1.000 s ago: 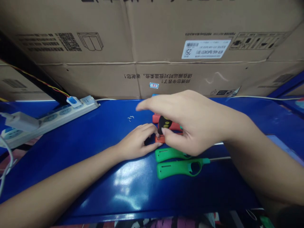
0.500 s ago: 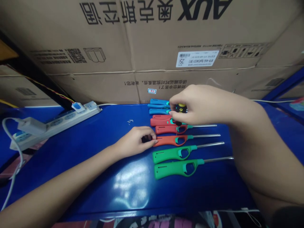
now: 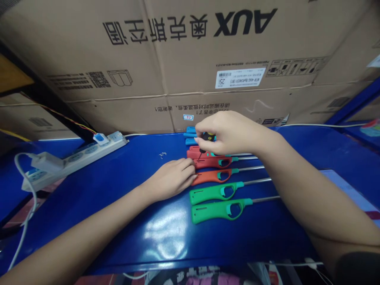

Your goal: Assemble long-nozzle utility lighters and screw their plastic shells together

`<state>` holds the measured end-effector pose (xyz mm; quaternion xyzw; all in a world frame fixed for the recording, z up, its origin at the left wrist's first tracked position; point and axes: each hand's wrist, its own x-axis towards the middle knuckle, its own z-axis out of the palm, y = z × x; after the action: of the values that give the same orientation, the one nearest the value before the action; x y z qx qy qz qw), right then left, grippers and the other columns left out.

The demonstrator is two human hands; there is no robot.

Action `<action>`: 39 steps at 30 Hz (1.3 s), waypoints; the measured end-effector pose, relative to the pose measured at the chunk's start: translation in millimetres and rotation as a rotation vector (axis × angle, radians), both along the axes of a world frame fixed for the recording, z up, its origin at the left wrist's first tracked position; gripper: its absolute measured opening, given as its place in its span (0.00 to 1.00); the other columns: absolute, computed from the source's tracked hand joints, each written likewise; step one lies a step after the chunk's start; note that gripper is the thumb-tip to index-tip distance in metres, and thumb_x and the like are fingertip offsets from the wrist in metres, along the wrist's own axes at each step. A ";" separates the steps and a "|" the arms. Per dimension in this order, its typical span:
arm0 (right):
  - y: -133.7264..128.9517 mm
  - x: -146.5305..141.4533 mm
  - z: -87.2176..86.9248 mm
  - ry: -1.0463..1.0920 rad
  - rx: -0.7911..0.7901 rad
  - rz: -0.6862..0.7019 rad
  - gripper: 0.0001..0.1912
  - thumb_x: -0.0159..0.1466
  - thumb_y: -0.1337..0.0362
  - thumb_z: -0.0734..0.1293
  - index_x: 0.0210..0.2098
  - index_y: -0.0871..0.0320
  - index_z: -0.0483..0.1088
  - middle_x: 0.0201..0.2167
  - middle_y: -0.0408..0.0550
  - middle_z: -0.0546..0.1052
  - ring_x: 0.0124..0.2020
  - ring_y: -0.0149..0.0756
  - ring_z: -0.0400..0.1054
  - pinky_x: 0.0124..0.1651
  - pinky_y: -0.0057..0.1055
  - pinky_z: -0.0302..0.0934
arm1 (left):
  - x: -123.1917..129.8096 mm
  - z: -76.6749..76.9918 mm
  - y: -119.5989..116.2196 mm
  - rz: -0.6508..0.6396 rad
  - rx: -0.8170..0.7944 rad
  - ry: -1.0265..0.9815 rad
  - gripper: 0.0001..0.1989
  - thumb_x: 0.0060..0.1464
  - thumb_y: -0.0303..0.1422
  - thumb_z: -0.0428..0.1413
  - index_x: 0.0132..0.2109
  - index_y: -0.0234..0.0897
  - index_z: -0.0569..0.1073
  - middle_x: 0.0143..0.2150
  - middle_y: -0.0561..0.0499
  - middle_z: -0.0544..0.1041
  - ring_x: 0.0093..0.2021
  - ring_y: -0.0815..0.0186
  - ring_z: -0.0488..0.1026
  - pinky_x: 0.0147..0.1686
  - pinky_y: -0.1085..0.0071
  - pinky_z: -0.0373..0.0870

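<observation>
One hand, the right hand [image 3: 230, 132], is pinching a screwdriver [image 3: 209, 137] over the nearer red lighter [image 3: 209, 162]; the left hand [image 3: 172, 180] is curling at that lighter's handle end, its grip unclear. Blue table [image 3: 133, 243] is stretching leftward to a power strip [image 3: 84, 155], frontward to its edge.

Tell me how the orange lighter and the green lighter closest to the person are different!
The orange lighter has an orange body, but the nearest green lighter is green. The left hand is right at the orange lighter's handle end, while the nearest green lighter has no hand at it. Both have a teal trigger and a metal tube, and both lie on the blue table.
</observation>
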<state>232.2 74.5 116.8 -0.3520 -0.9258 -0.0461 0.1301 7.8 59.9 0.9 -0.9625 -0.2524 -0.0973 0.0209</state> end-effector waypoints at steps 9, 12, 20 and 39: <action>3.1 -4.1 -5.5 0.033 0.002 0.047 0.13 0.66 0.61 0.61 0.27 0.58 0.68 0.23 0.42 0.68 0.25 0.30 0.55 0.31 0.32 0.43 | -17.0 5.7 13.8 0.221 -0.040 -0.240 0.16 0.71 0.37 0.42 0.42 0.37 0.71 0.47 0.43 0.73 0.46 0.59 0.72 0.47 0.63 0.71; 4.3 -5.2 -8.4 0.040 -0.001 0.061 0.13 0.66 0.60 0.61 0.26 0.57 0.68 0.23 0.41 0.68 0.24 0.30 0.55 0.30 0.31 0.43 | -38.3 4.9 34.6 0.397 -0.005 -0.204 0.18 0.70 0.39 0.42 0.40 0.36 0.73 0.45 0.43 0.73 0.44 0.56 0.72 0.47 0.60 0.71; 1.9 -12.4 -14.6 0.034 0.076 -0.007 0.12 0.67 0.55 0.64 0.44 0.56 0.72 0.29 0.44 0.78 0.27 0.33 0.65 0.29 0.30 0.42 | -72.0 -13.7 68.2 0.621 -0.112 -0.165 0.21 0.67 0.42 0.43 0.36 0.37 0.75 0.44 0.44 0.72 0.41 0.57 0.73 0.48 0.60 0.71; -5.6 -27.5 -18.7 0.000 0.064 -0.128 0.13 0.69 0.58 0.57 0.43 0.59 0.70 0.32 0.50 0.79 0.29 0.39 0.68 0.29 0.33 0.43 | -30.5 -2.2 26.7 0.252 -0.089 -0.326 0.11 0.67 0.38 0.50 0.48 0.37 0.72 0.47 0.45 0.75 0.47 0.57 0.71 0.49 0.61 0.69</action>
<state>204.7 69.0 98.1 -0.4062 -0.8994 -0.0838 0.1380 -22.6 86.6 -1.3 -0.8948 -0.3749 -0.2370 -0.0506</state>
